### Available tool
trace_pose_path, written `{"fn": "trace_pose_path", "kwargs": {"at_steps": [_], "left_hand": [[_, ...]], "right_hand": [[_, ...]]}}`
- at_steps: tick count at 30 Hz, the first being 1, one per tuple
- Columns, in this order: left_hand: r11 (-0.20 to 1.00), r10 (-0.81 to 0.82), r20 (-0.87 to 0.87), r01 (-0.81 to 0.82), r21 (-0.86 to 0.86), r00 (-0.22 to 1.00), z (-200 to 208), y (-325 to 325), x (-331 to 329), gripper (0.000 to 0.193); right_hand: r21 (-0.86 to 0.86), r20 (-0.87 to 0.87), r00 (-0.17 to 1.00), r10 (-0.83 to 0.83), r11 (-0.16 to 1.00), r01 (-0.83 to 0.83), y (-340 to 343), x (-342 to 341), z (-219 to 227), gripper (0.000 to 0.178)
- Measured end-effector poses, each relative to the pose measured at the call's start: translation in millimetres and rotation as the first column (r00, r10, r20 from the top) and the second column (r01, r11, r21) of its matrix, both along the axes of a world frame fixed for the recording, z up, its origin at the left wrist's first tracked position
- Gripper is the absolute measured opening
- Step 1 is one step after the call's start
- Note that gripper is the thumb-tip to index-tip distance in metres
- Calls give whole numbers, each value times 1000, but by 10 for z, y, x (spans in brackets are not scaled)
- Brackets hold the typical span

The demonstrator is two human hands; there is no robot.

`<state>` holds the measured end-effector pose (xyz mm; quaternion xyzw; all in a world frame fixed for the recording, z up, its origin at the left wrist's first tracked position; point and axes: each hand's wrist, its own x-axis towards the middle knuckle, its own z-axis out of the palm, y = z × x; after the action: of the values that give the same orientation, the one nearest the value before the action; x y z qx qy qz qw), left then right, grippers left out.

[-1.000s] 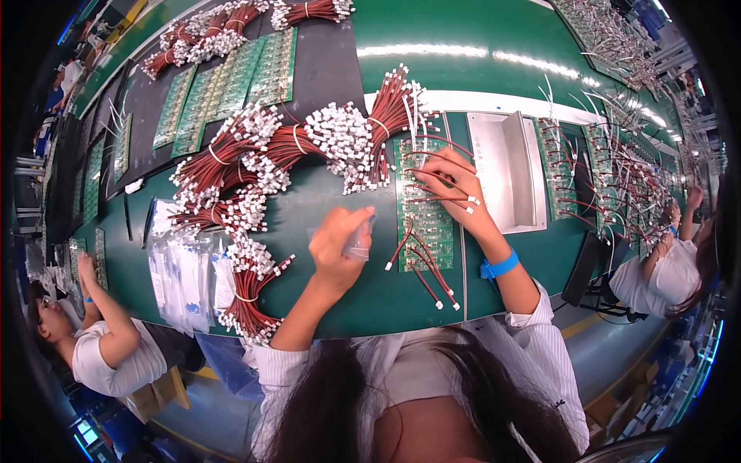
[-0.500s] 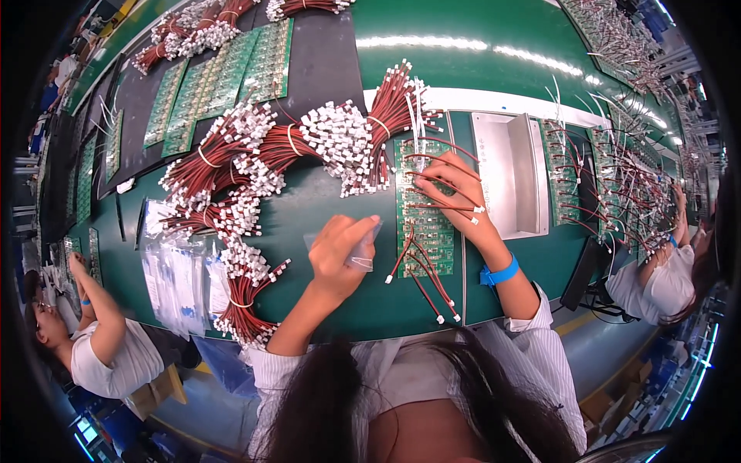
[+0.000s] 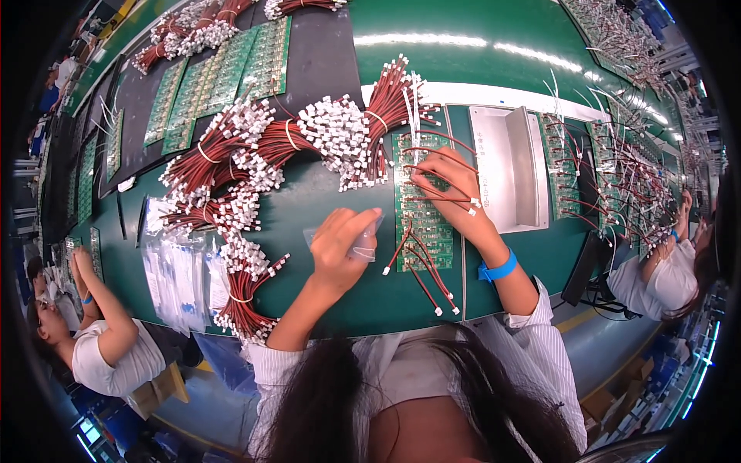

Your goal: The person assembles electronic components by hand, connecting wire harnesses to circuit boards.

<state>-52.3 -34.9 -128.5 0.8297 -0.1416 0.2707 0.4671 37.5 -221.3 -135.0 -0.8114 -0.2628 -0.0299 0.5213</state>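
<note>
My left hand (image 3: 340, 245) is closed around a small clear plastic bag (image 3: 363, 248), held just above the green table, left of a circuit board. The green circuit board (image 3: 438, 241) lies lengthwise in front of me, with several red-and-black cables ending in white plugs attached to it. Over its upper middle, my right hand (image 3: 451, 179) has its fingertips pinched together close to the board's surface. Cables run across and beside those fingers; what sits between the fingertips is too small to make out. A blue band (image 3: 498, 266) circles my right wrist.
Bundled cables (image 3: 289, 139) curve around the left side. Behind them, more circuit boards (image 3: 224, 73) lie on a black mat. Plastic bags (image 3: 176, 274) are at the left edge. A metal tray (image 3: 502, 174) stands right of the board, before wired boards (image 3: 562, 162). Other people work on both sides.
The right hand's fingers have drawn slightly closer together over the board, and the cable plugs beside it have shifted a little. My left hand keeps its hold on the bag.
</note>
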Motion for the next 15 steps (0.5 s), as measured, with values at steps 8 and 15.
{"fn": "trace_pose_path", "kwargs": {"at_steps": [8, 15], "left_hand": [[1000, -7, 5, 7, -5, 1000, 5, -18, 5, 35], [998, -12, -85, 7, -62, 996, -15, 2, 0, 32]], "right_hand": [[-7, 118, 993, 18, 1000, -17, -6, 33, -153, 9], [52, -97, 993, -69, 996, 74, -69, -43, 7, 13]]}}
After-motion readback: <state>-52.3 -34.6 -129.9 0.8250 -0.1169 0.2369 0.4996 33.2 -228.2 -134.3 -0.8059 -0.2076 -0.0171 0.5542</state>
